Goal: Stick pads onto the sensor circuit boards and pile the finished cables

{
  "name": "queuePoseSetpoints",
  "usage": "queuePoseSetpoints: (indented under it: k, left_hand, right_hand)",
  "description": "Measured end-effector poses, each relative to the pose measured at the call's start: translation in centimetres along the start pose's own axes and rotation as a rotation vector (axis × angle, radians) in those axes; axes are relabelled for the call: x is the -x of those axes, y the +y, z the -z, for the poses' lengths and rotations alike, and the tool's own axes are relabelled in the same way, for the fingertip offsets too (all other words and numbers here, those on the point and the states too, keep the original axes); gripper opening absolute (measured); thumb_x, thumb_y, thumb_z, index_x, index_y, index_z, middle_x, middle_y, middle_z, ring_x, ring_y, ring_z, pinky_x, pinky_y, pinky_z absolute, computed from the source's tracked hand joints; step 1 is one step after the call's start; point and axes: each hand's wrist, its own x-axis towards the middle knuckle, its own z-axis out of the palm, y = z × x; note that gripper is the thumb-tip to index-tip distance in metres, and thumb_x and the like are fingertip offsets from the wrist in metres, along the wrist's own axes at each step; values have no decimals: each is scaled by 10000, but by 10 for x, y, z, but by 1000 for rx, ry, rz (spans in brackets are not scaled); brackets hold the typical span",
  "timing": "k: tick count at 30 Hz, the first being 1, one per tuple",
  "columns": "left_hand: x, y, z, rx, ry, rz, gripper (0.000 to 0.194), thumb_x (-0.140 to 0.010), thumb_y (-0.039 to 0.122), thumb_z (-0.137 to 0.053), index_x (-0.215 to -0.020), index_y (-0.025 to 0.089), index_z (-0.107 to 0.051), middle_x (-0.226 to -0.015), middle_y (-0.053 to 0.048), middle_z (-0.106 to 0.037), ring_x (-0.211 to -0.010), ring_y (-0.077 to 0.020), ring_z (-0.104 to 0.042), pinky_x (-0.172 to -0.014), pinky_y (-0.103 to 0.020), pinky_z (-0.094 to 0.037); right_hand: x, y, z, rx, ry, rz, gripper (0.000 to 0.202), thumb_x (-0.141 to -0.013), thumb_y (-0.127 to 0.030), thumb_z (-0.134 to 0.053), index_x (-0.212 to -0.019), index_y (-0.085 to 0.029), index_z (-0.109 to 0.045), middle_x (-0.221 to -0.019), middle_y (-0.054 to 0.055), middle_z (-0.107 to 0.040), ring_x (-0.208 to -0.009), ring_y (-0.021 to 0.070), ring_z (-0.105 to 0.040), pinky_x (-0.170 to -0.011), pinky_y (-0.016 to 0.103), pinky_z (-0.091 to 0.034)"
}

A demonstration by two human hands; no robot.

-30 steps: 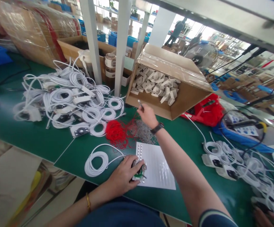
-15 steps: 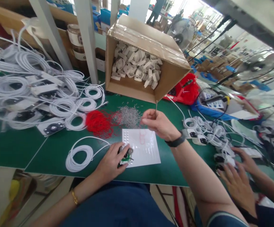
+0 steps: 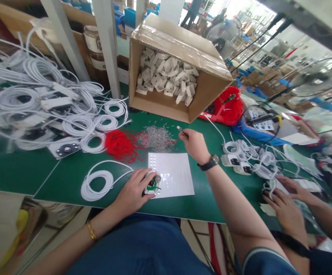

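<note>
At left, a coil of white cable (image 3: 108, 182) runs to the left hand (image 3: 133, 190), its join hidden; just beyond, the circuit-board assembly (image 3: 152, 188) looks only part-built, its green face bare. It lies at the white sheet's (image 3: 180, 179) left edge, clamped between thumb and fingers. Farther right, the right hand's (image 3: 196, 146) fingers close around a slim pen-like tool (image 3: 182, 131), well apart from the assembly.

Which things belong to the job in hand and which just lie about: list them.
Seemingly in the job:
- circuit board, in the left hand
- slim tool, in the right hand
- white sheet
- probably red wires

Apparently just lying about:
- lidded jar
- larger fan
</note>
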Motion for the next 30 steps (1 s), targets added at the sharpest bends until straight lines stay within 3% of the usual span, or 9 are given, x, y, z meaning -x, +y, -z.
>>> queuePoseSetpoints:
  k: [6, 8, 11, 15, 18, 21, 24, 27, 30]
  left_hand:
    - [-1, -2, -3, 12, -15, 9, 577, -781, 250, -666, -1296, 233, -407, -1297, -94, -467, -1212, -274, -396, -1046, -459, -350]
    - [1, -3, -5, 37, -2, 22, 612, -770, 245, -676, -1307, 232, -382, -1296, -93, -467, -1216, -268, -396, -1047, -451, -351]
    - [2, -2, -2, 103, 42, 79, 790, -707, 241, -737, -1356, 203, -288, -1285, -113, -477, -1198, -263, -424, -1028, -441, -376]
    - [-4, 4, 18, 153, -22, 61, 733, -633, 308, -788, -1255, 187, -420, -1225, -112, -526, -1157, -271, -480, -1002, -434, -406]
    - [-20, 10, 33, 169, -128, -3, 695, -558, 350, -821, -1165, 190, -522, -1354, -131, -435, -1241, -297, -433, -1044, -435, -371]
    - [-42, 12, 34, 194, -212, -28, 658, -532, 373, -827, -1112, 189, -576, -1466, -142, -299, -1326, -318, -343, -1064, -429, -344]
    - [-62, 10, 24, 194, -316, -41, 645, -533, 359, -828, -1101, 174, -585, -1358, -148, -453, -1275, -315, -416, -1029, -422, -376]
    - [-69, 9, 18, 177, -373, -64, 656, -518, 385, -835, -1075, 147, -583, -1114, -109, -611, -1048, -282, -572, -917, -389, -447]
    - [-64, 12, 25, 187, -341, -65, 656, -531, 415, -828, -1074, 146, -574, -1060, -83, -613, -979, -251, -579, -867, -351, -457]
  right_hand:
    - [40, -12, 39, -520, -29, -24, 107, -779, -260, -596, -746, -162, -623, -702, 6, -615, -602, 109, -508, -575, 233, -368]
    - [53, -13, 39, -722, -144, -123, 178, -764, -340, -619, -774, -162, -617, -671, -9, -585, -499, 78, -421, -487, 222, -323]
    - [63, -7, 16, -828, -312, -244, 246, -774, -411, -579, -804, -168, -611, -619, -28, -545, -399, 58, -259, -399, 223, -231]
    - [61, 6, -32, -609, -154, -271, 70, -701, -225, -590, -664, -166, -588, -630, 4, -577, -509, 99, -420, -503, 237, -328]
    - [59, 7, -49, -592, -104, -242, 29, -676, -172, -581, -647, -170, -586, -651, 10, -602, -620, 133, -502, -605, 258, -378]
    - [59, -1, -44, -629, -126, -177, 55, -702, -220, -585, -700, -170, -608, -683, 9, -626, -651, 140, -535, -633, 262, -402]
    - [58, -7, -30, -695, -153, -134, 117, -728, -285, -592, -745, -170, -611, -701, 9, -629, -624, 134, -530, -602, 254, -403]
    - [58, -5, -16, -659, -7, -116, 118, -746, -290, -577, -732, -174, -597, -691, 7, -615, -603, 130, -502, -580, 249, -385]
    - [63, 1, -3, -550, 166, -108, 114, -770, -263, -539, -703, -180, -581, -680, 2, -596, -594, 125, -484, -565, 244, -369]
